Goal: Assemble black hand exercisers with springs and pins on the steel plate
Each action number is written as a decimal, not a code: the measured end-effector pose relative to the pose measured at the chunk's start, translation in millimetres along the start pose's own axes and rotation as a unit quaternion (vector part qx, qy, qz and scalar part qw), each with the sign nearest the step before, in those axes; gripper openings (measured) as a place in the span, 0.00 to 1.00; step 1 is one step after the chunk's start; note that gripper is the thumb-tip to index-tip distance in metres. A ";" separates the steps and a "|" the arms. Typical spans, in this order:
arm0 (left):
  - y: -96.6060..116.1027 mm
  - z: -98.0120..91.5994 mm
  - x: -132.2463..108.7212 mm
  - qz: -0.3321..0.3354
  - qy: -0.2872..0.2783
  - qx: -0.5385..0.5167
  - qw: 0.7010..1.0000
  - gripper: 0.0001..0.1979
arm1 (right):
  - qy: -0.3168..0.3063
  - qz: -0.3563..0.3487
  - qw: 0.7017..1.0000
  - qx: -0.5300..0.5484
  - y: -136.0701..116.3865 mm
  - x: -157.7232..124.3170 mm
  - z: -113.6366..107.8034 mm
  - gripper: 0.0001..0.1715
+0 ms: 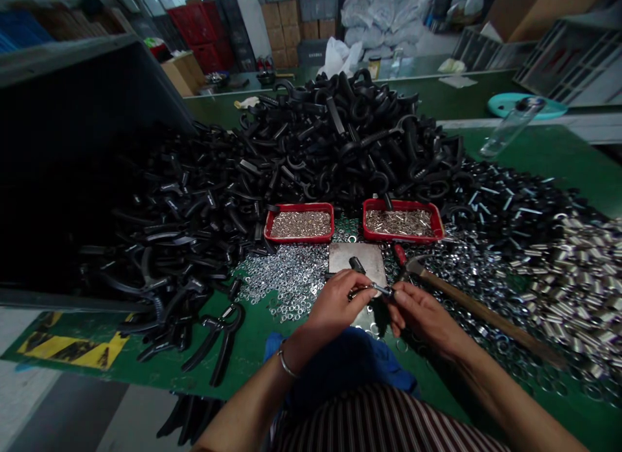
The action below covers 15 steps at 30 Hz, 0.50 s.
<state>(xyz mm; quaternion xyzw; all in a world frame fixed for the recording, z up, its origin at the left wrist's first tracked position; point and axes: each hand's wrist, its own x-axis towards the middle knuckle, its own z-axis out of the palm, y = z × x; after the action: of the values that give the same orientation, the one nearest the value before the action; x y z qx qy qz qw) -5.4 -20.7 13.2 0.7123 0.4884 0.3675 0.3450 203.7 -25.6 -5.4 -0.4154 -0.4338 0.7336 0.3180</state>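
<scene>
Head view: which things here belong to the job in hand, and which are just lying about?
Likely part of the job:
- metal piece held between left hand and right hand
- metal plate
- two red trays
- loose washers
- black handles
- hammer

Probably just lying about:
- clear bottle
- turquoise dish
- white sacks
- red crates

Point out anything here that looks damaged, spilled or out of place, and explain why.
The striped tape on the green tabletop's near left looks worn: patchy, with ragged edges. Small metal rings lie loose in front of the left red tray, as if spilled, though perhaps deliberately spread.
</scene>
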 end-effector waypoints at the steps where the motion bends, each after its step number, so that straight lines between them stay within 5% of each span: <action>1: -0.2 -0.1 -0.1 0.002 -0.001 -0.003 1.000 0.06 | -0.006 0.015 1.000 -0.009 0.1 -0.5 0.7 0.24; 3: -0.9 0.1 -0.6 0.005 -0.003 -0.006 1.000 0.06 | -0.013 0.020 0.999 -0.021 0.2 -0.7 2.4 0.27; 10: -3.7 0.7 -3.8 -0.003 0.000 -0.008 1.000 0.07 | 0.017 -0.011 1.000 -0.007 0.8 1.8 4.7 0.17; 13: -4.5 0.2 -4.5 -0.001 -0.010 -0.007 1.000 0.06 | -0.012 0.034 0.998 -0.055 3.9 0.8 5.5 0.28; 15: -6.0 0.4 -4.8 -0.003 -0.010 -0.005 1.000 0.06 | -0.028 0.029 0.998 -0.051 5.3 0.5 6.5 0.27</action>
<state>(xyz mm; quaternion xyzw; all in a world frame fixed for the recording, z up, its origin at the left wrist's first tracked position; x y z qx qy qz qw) -9.0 -23.6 7.1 0.7126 0.4853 0.3614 0.3552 197.2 -29.8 -8.6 -0.4231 -0.4670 0.7306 0.2629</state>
